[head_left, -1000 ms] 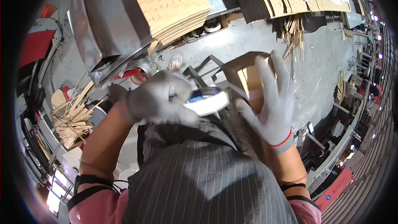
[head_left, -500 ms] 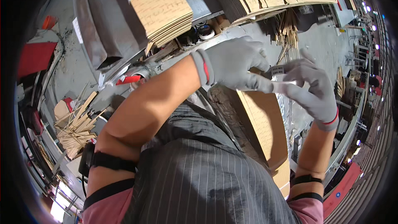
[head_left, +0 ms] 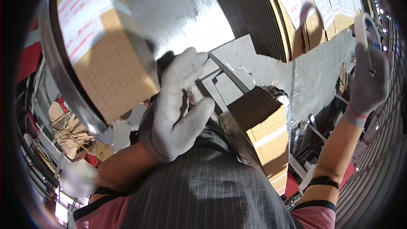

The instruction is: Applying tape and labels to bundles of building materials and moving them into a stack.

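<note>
My right hand [head_left: 368, 76], in a grey glove, is raised at the far right and grips a tape roll [head_left: 361, 32], a pale ring standing up from the fingers. Left of the middle, my gloved left hand [head_left: 180, 106] has its fingers stretched out and its thumb apart, with nothing seen in it. Close to its left side is a cardboard stack [head_left: 118, 68] with a printed white sheet on top and a pale band across it. A second banded cardboard stack [head_left: 269, 131] stands right of my left hand, nearer my apron.
Another row of cardboard stacks [head_left: 254, 15] with printed sheets lies at the far side. A shiny metal surface [head_left: 182, 8] spans between the stacks. A metal frame [head_left: 224, 76] stands below it. Loose wood-coloured strips [head_left: 70, 133] lie in a heap at the left.
My hands, close together before, have parted: the left moved left and opened, the right moved right and outward with the tape roll. The view has shifted, and the left cardboard stack looks nearer.
</note>
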